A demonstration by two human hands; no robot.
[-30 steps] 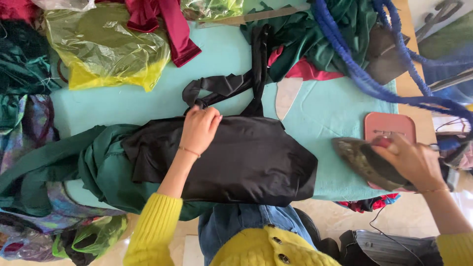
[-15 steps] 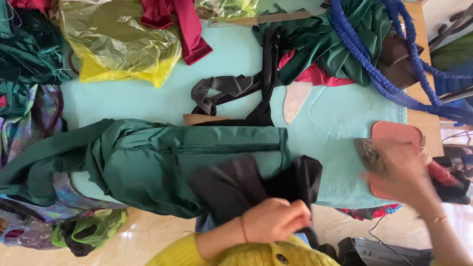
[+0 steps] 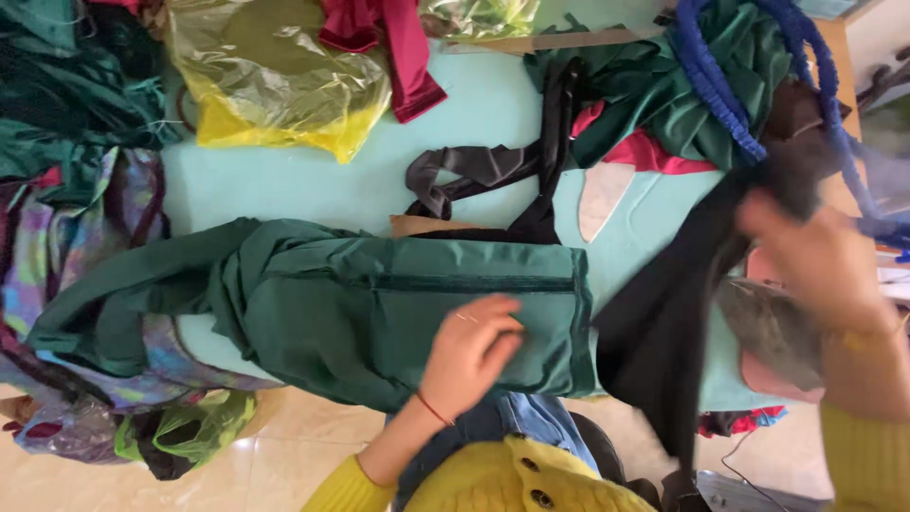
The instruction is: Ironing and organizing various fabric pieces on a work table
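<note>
Now: Green Bag Pressed Flat, Black Cloth Lifted

A green bag (image 3: 408, 313) is laid flat across the pale turquoise worktop (image 3: 313, 185), its zip line running along its length. The left hand (image 3: 471, 346) is rested on the bag's lower right part, open, with fingers spread and pressed against the fabric; nothing is gripped by it. A thin red string is worn at that wrist.

The right hand (image 3: 815, 261) is raised over the right edge of the worktop and is blurred. A black cloth (image 3: 678, 322) is gripped in it and is hung down from it, just beside the right end of the green bag. How tightly the fingers are closed cannot be told through the blur. Under that hand a dark iron (image 3: 773, 332) is seen on a pink pad (image 3: 763, 374).

Behind the bag, black straps (image 3: 493, 171) are strewn on the worktop, touching a brown paper scrap (image 3: 417, 226). A yellow plastic bag (image 3: 275, 90) is placed at the upper left, with a dark red cloth (image 3: 393, 47) beside it. A blue rope (image 3: 730, 85) is looped over a heap of green cloth (image 3: 654, 95) at the upper right. Patterned purple fabric (image 3: 85, 246) is piled at the left edge. Yellow sleeves are worn by the person.
</note>
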